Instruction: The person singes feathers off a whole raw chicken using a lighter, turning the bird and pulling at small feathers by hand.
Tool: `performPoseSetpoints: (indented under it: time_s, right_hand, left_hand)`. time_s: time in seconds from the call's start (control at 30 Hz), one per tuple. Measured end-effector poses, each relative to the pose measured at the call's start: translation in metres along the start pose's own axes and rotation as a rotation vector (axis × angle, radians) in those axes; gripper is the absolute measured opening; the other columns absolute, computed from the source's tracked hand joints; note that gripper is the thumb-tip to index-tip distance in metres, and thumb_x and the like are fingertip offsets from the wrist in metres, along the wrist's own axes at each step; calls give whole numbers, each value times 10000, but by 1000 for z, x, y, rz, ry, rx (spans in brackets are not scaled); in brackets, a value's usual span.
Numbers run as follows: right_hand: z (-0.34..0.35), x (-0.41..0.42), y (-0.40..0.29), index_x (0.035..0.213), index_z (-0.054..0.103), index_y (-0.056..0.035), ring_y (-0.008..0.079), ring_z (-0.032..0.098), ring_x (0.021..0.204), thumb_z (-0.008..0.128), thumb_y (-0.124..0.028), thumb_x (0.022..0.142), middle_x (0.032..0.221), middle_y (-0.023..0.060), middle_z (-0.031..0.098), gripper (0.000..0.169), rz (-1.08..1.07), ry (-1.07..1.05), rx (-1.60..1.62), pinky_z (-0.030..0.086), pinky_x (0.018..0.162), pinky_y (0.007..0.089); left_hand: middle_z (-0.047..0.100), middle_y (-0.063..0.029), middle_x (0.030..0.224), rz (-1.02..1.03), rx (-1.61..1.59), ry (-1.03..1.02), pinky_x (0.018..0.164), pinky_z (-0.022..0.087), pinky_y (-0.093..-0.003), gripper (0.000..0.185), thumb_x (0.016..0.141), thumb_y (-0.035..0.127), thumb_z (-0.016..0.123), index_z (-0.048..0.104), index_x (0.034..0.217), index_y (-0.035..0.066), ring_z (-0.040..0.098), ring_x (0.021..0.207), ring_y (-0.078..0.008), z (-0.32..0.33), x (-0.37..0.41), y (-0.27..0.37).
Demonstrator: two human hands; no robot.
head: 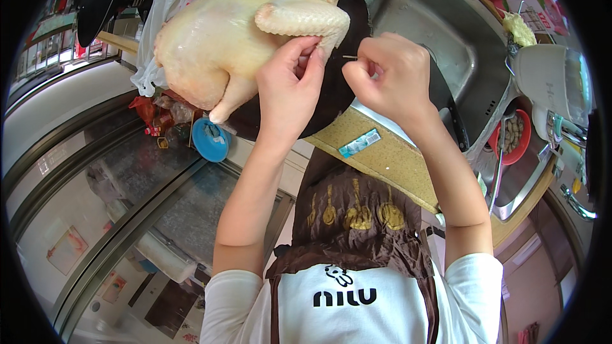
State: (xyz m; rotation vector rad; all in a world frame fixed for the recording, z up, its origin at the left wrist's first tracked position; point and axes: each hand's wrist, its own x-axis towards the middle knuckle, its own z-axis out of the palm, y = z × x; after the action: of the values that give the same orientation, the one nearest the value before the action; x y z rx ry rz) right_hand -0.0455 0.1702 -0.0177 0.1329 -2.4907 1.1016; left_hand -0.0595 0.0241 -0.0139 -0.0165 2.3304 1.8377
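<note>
A whole plucked raw chicken (210, 43) lies on its side on a dark round cutting board (351, 5). My left hand (291, 86) pinches the tip of its folded wing (306, 19) between thumb and fingers. To the right, my right hand (397, 74) is closed in a fist around a thin metal tool (350, 57), whose narrow end sticks out toward the wing without touching it. Most of this tool is hidden in my fingers, so its kind is unclear. Partly behind my right wrist lies a knife with a black handle (460, 129), by the sink's edge.
A steel sink (444, 24) is at the upper right. A teal packet (359, 143) rests on the yellowish counter (382, 167). Further right is a red basin (523, 141) of grey-brown pieces. A white plastic bag (165, 14) touches the board's left side; a blue bucket (210, 148) stands below.
</note>
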Motion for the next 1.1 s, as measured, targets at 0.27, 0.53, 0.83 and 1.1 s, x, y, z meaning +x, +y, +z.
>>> performPoseSetpoints:
  time_s: [0.27,0.53,0.83,1.1]
  right_hand:
    - [-36,-17,48,659,596,-6,258,569,502,532,-190,763,513,124,537,221,500,-205,-37,437,503,350]
    - [-38,-50,65,1083,500,-73,295,541,912,597,-100,704,1018,117,520,392,277,-377,-376,430,739,425]
    - [-14,-27,11,989,594,-13,173,549,848,539,-207,844,911,71,611,249,521,-282,553,424,771,301]
    - [7,-18,-12,1093,516,46,83,562,819,556,-119,849,871,69,635,297,800,-477,1240,432,783,227]
  left_hand:
    - [583,-20,707,-145,-92,-62,517,397,-184,142,848,45,534,598,932,-50,496,574,-39,-8,0,20]
    - [583,-73,684,-215,-260,-185,483,369,-208,213,792,36,456,610,907,-56,521,536,-107,-21,3,24]
    - [600,-119,732,-202,-328,-279,550,383,-241,309,726,40,417,601,930,-103,539,585,-164,-28,5,25]
    - [611,-75,754,-150,-199,-234,595,440,-223,167,837,38,522,600,944,-64,551,624,-114,-21,1,24]
